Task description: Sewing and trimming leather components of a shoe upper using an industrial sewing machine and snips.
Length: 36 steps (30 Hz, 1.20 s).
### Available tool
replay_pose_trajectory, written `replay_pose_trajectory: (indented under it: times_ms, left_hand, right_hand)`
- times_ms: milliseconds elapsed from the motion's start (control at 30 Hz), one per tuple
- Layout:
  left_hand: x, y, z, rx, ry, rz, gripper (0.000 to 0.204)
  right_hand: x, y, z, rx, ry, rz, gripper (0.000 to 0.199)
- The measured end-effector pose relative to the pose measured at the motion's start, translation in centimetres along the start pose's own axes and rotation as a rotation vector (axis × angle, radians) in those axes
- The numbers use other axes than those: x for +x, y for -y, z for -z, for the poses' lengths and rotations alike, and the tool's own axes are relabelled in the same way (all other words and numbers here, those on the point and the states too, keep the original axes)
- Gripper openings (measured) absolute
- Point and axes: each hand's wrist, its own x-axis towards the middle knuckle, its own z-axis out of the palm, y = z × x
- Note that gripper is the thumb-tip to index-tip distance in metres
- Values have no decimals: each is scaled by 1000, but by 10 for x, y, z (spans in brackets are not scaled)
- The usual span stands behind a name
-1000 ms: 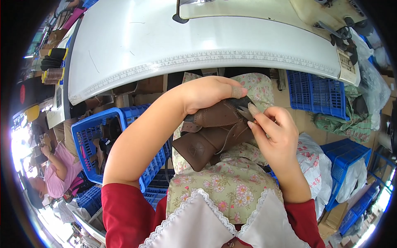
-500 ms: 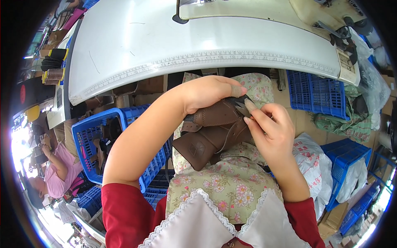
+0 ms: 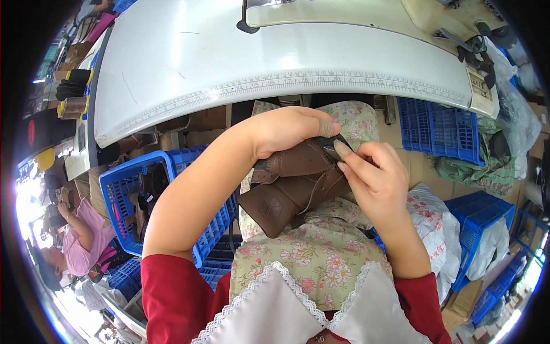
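A brown leather shoe upper [image 3: 295, 186] with stitched edges, punched holes and a diamond mark on one flap lies over my lap. My left hand [image 3: 292, 131] is closed over its far edge, thumb wrapped with a tan band. Beside it, my right hand [image 3: 375, 175] pinches a small pointed metal tool [image 3: 330, 150], which looks like thread snips. The tool's tip is against the upper's dark-lined edge, close to my left thumb. Most of the tool is hidden by my right fingers. A thin cord or strip hangs across the upper's lower part.
Ahead stands a white sewing table [image 3: 229, 60] with a ruler edge and a pale machine [image 3: 366, 14]. Blue crates stand left [image 3: 137, 229] and right [image 3: 441, 129]. White plastic bags [image 3: 432, 235] lie at right. Another person in pink [image 3: 86, 235] sits far left.
The metal tool has tilted and shifted slightly at the upper's edge, with less of its blade showing. My right fingers have moved a little; the left hand keeps its hold.
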Motion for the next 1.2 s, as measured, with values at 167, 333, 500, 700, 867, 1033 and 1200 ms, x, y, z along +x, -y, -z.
replay_pose_trajectory:
  times_ms: [167, 333, 500, 700, 867, 1033, 1200]
  left_hand:
    - [3, 2, 0, -7, 1, -1, 40]
    - [4, 4, 1, -13, 14, -7, 41]
    - [5, 4, 1, -9, 30, 0, 40]
    - [3, 2, -1, 29, 51, -39, 36]
    - [1, -2, -6, 30, 26, -19, 30]
    - [3, -1, -5, 37, 50, -14, 34]
    - [0, -3, -8, 40, 16, -10, 33]
  right_hand:
    - [-2, -2, -1, 16, -6, -9, 22]
    - [-1, 0, 1, 14, -11, -9, 22]
    - [-2, -4, 2, -3, -16, 42, 27]
    - [-1, -1, 4, -9, -35, 46, 26]
    - [-2, -1, 7, -11, -19, 48, 24]
    - [-6, 1, 9, 12, -12, 10, 21]
    - [-6, 0, 9, -14, -17, -13, 23]
